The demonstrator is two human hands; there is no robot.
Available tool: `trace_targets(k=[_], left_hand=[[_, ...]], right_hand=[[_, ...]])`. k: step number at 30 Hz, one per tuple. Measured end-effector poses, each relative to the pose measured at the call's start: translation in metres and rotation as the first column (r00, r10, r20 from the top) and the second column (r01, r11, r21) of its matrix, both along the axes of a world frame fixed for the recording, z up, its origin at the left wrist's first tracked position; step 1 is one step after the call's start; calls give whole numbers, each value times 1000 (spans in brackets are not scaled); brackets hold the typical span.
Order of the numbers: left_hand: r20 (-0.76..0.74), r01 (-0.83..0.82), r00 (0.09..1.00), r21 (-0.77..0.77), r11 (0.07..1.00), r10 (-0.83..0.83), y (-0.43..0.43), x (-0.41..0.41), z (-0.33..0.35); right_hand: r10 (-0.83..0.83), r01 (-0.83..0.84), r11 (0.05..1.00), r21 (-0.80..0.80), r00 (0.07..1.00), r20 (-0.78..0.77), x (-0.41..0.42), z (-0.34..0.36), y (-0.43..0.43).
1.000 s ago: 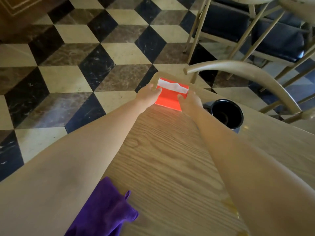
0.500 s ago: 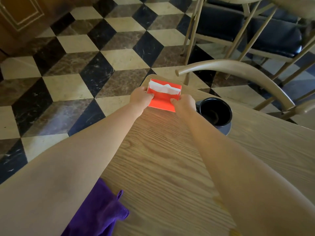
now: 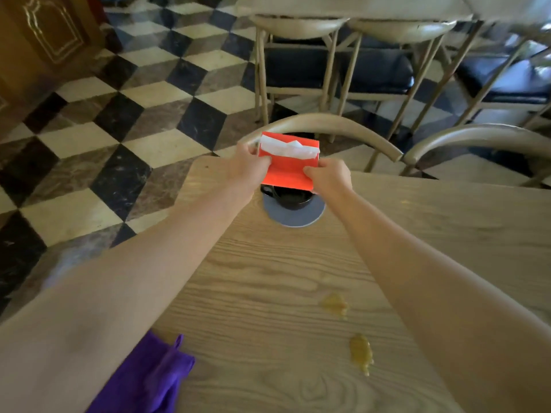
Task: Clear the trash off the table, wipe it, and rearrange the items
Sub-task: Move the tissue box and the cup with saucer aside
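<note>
A red tissue box (image 3: 287, 168) with white tissue showing at its top is lifted off the wooden table (image 3: 268, 278). My left hand (image 3: 249, 165) grips its left side and my right hand (image 3: 326, 174) grips its right side. The box hangs over a black cup (image 3: 290, 201) that stands on a grey coaster (image 3: 293, 217) near the table's far corner, hiding much of the cup. A purple cloth (image 3: 149, 380) lies at the near left edge. Two yellowish spills (image 3: 334, 305) mark the near right of the table.
Two curved pale wooden chair backs (image 3: 343, 126) stand just behind the table's far edge. More chairs with dark cushions (image 3: 313, 70) stand further back. A checkered tile floor (image 3: 104, 144) lies to the left, with a wooden cabinet (image 3: 38, 40) at the top left.
Both hands have lifted the red tissue box off the table's far corner and carried it right, over the black cup. The view has shifted, showing the spills.
</note>
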State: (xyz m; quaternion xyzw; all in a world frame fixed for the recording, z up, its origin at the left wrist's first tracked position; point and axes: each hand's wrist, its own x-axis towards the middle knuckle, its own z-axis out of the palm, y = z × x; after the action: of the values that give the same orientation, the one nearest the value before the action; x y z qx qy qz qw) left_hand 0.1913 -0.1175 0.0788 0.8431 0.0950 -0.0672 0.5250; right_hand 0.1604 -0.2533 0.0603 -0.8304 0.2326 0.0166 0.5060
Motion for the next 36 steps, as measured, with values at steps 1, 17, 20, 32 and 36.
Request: trace_targets(k=[1, 17, 20, 32, 36], left_hand=[[-8, 31, 999, -17, 999, -31, -18, -5, -2], [-302, 492, 815, -89, 866, -494, -233, -112, -74], [-335, 497, 792, -132, 858, -510, -251, -118, -93], [-349, 502, 785, -126, 856, -512, -286, -111, -100], [-401, 544, 723, -173, 821, -563, -279, -113, -97]], right_hand=[[-33, 34, 999, -8, 999, 9, -11, 1, -18], [-355, 315, 929, -192, 905, -235, -171, -48, -223], [-373, 327, 918, -225, 904, -208, -178, -59, -236], [-439, 401, 890, -218, 884, -164, -168, -87, -270], [-392, 346, 907, -238, 901, -183, -169, -89, -270]])
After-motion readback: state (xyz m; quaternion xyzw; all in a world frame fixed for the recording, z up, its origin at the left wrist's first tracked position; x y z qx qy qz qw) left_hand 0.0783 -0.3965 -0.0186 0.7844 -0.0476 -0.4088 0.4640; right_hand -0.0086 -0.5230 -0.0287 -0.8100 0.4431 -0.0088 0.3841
